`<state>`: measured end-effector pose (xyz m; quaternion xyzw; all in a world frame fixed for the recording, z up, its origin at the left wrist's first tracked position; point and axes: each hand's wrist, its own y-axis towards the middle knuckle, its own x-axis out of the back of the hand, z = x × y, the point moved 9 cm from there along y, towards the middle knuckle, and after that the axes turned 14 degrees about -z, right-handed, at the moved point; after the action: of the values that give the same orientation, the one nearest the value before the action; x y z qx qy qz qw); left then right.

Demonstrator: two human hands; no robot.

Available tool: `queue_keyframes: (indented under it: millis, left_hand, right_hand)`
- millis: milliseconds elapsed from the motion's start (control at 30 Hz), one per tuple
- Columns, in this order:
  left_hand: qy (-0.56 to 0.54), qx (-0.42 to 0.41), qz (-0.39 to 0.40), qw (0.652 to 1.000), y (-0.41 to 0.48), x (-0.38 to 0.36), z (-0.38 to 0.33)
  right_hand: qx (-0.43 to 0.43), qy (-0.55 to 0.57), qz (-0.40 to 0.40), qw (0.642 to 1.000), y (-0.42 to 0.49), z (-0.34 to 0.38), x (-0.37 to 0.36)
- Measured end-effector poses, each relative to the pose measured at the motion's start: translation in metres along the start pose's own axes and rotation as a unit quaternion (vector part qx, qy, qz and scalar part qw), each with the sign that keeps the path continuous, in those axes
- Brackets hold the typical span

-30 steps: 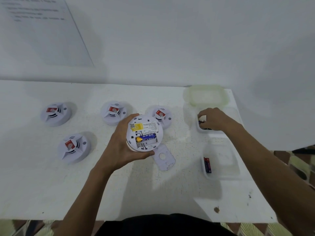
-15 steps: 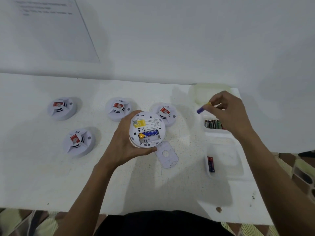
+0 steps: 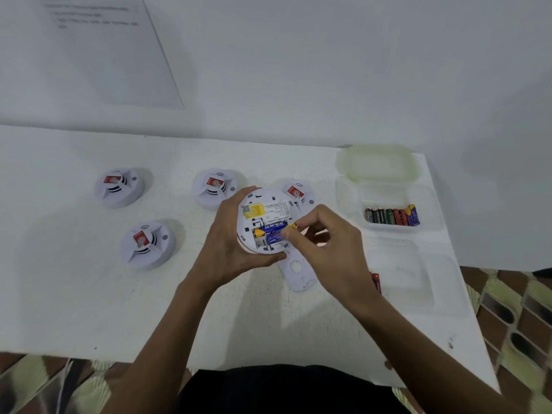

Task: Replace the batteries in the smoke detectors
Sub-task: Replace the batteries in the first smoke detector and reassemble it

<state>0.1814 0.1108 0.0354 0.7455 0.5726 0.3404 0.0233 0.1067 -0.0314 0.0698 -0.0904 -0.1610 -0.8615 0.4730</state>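
Note:
My left hand (image 3: pixel 230 243) grips a white smoke detector (image 3: pixel 264 213) turned back-side up, its battery bay uncovered. One blue and yellow battery (image 3: pixel 270 227) lies in the bay. My right hand (image 3: pixel 325 249) pinches a second blue battery (image 3: pixel 276 236) and holds it at the bay, just below the first. The detector's battery cover (image 3: pixel 297 273) lies on the table under my hands. A clear tray (image 3: pixel 430 216) at the right holds several batteries (image 3: pixel 392 216) in a row.
Several other white smoke detectors rest face up on the white table (image 3: pixel 74 294): far left (image 3: pixel 119 188), front left (image 3: pixel 146 245), middle (image 3: pixel 215 189) and behind my hands (image 3: pixel 300 194). A second clear tray (image 3: pixel 418 282) holds one red battery (image 3: pixel 376 282). A lid (image 3: pixel 378 162) lies at the back right.
My right hand lifted a blue battery out of the tray, carried it left, and now presses it at the detector's battery bay. My left hand kept hold of the detector.

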Motion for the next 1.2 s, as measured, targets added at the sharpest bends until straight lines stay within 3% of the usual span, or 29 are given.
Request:
queue_keyframes:
  millis: [100, 233, 433, 533, 700, 800, 900, 1000, 1100, 1200]
  left_hand:
    - [-0.024, 0.018, -0.005, 1.000, -0.001, -0.001, 0.000]
    - [-0.069, 0.058, 0.001, 0.996, 0.003, 0.002, 0.000]
    - [-0.050, 0.025, -0.036, 0.998, 0.011, 0.011, -0.007]
    - [-0.050, 0.048, -0.036, 0.997, 0.009, 0.011, 0.000]
    - [-0.054, 0.016, -0.047, 0.997, 0.010, 0.010, -0.008]
    - [-0.037, 0.001, -0.039, 0.999, 0.012, 0.008, -0.007]
    - [-0.016, -0.016, -0.031, 0.999, 0.010, 0.007, -0.003]
    - [0.014, -0.021, -0.057, 0.998, 0.009, 0.019, 0.003]
    - [0.014, -0.007, -0.049, 0.999, 0.003, 0.025, 0.007]
    - [0.018, 0.002, -0.052, 0.998, -0.002, 0.026, 0.010]
  right_hand:
    - [0.053, -0.025, -0.026, 0.998, -0.007, 0.008, -0.004]
    - [0.058, 0.009, -0.050, 0.997, -0.009, 0.010, -0.005]
    - [0.197, -0.061, -0.087, 0.975, -0.011, 0.019, -0.006]
    - [0.253, -0.082, -0.072, 0.961, -0.012, 0.019, -0.006]
    - [0.351, -0.121, -0.033, 0.928, -0.008, 0.023, -0.008]
    - [0.311, -0.075, -0.003, 0.947, 0.000, 0.022, -0.005]
    - [0.207, -0.023, -0.011, 0.978, 0.006, 0.006, 0.001]
    - [0.058, -0.107, -0.008, 0.993, 0.014, -0.034, -0.003]
    - [-0.041, -0.319, 0.121, 0.939, 0.002, -0.088, -0.024]
    - [-0.031, -0.427, 0.173, 0.887, -0.017, -0.112, -0.038]
